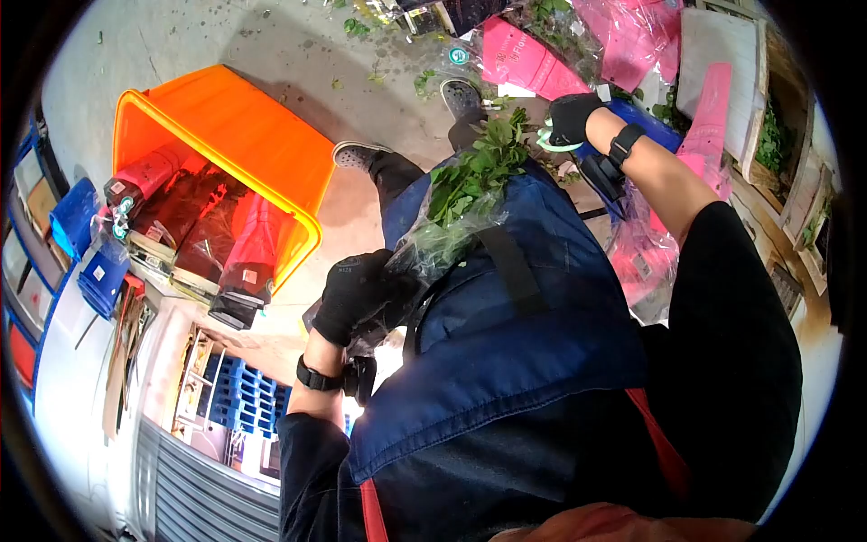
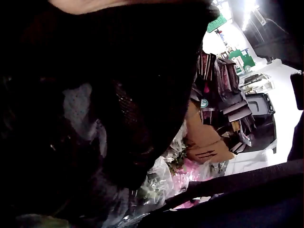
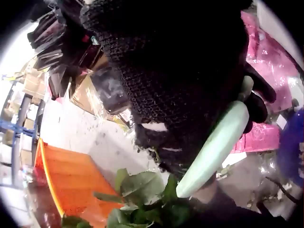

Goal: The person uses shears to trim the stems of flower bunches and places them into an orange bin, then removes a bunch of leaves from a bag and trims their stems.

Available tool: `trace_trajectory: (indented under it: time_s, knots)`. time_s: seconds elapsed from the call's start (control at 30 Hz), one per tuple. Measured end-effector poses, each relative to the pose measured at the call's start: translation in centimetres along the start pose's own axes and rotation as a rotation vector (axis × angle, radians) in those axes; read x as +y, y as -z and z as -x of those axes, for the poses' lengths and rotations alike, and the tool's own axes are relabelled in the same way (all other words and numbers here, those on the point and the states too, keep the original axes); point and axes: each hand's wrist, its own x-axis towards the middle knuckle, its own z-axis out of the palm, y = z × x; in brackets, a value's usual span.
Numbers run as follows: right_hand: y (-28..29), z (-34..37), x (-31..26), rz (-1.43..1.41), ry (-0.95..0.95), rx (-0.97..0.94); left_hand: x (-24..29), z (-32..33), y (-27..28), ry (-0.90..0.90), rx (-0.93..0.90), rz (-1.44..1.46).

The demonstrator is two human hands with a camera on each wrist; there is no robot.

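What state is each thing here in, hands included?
Leafy bunch: leaves exposed, lower end in clear plastic
Left hand: gripping the plastic-wrapped end
Right hand: gripping the pale green item
Orange bin: open, holding packages
Pink printed sleeve: lying down

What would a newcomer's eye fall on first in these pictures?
Probably the vivid orange bin at the head view's left, with packages showing in its mouth. Next, the leafy green bunch over the navy apron, its clear wrap gripped by the black-gloved left hand. Then the pale green object held in the right hand, near pink packaging.
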Motion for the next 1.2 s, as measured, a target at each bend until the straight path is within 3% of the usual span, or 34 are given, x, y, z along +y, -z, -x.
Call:
trace_trajectory:
  time_s: [0.17, 0.3, 0.4, 0.47, 0.5, 0.53, 0.6, 0.63, 0.67, 0.7, 0.77, 0.8, 0.83, 0.87, 0.93, 0.97, 1.07, 1.1, 1.13, 1.2]
  knots:
    - [2.5, 0.7, -3.5, 0.164, -0.002, -0.089, -0.2, -0.3, 0.3, -0.011, 0.000, 0.002]
    - [-2.4, -1.8, -3.7, 0.112, 0.119, 0.082, -0.1, -0.8, 0.5, 0.004, -0.007, 0.009]
    - [-2.4, -0.8, -3.3, -0.068, -0.054, 0.177, -0.2, -0.7, 0.8, 0.013, 0.011, -0.106]
    - [-2.9, -0.1, -0.7, -0.095, -0.204, 0.386, -0.6, -1.0, 1.4, -0.022, 0.017, -0.201]
    - [-1.9, 1.1, 1.0, -0.202, -0.350, 0.305, -0.4, -1.0, 1.8, -0.064, 0.062, -0.085]
    - [-4.2, 0.8, 4.4, -0.231, -0.454, 0.354, 0.4, -1.4, 2.7, -0.083, 0.078, -0.072]
    - [-4.4, 4.3, 8.4, -0.397, -0.410, 0.445, 1.7, -2.6, 4.4, -0.190, 0.129, -0.185]
    - [-2.6, 6.9, 9.0, -0.365, -0.474, 0.279, 2.2, -3.9, 5.3, -0.276, 0.168, -0.312]
    - [-10.9, 4.5, 15.6, -0.255, -0.525, 0.354, 3.9, -5.5, 6.5, -0.292, 0.149, -0.413]
    - [-8.3, 7.9, 14.0, -0.293, -0.548, 0.362, 5.9, -7.4, 8.0, -0.423, 0.277, -0.385]
    - [-8.1, 10.6, 13.8, -0.295, -0.605, 0.373, 11.4, -12.7, 11.3, -0.420, 0.119, -0.637]
    - [-10.4, 10.8, 14.9, -0.235, -0.542, 0.389, 14.7, -15.5, 12.6, -0.385, 0.138, -0.672]
    - [-11.6, 10.8, 15.6, -0.310, -0.596, 0.244, 17.5, -18.2, 13.7, -0.408, 0.337, -0.700]
    - [-12.8, 10.9, 15.6, -0.279, -0.510, 0.277, 18.6, -23.9, 13.8, -0.480, 0.540, -0.822]
    - [-12.7, 11.0, 12.1, -0.188, -0.494, 0.371, 26.3, -16.7, 16.9, -0.337, 0.453, -0.723]
    - [-13.0, 10.1, 11.1, -0.203, -0.445, 0.349, 27.0, -18.5, 16.1, -0.304, 0.522, -0.771]
    - [-13.0, 7.1, 7.5, -0.231, -0.325, 0.231, 21.4, -26.2, 7.5, -0.590, 1.013, -0.583]
    - [-12.4, 6.0, 5.9, -0.227, -0.288, 0.195, 19.2, -26.3, 6.1, -0.852, 0.937, -0.366]
    - [-11.6, 5.3, 4.4, -0.212, -0.245, 0.165, 16.2, -23.2, 6.4, -0.903, 0.922, -0.312]
    - [-10.1, 3.5, 2.7, -0.060, -0.001, 0.180, 7.7, -21.5, 4.2, -0.752, 0.787, -0.179]
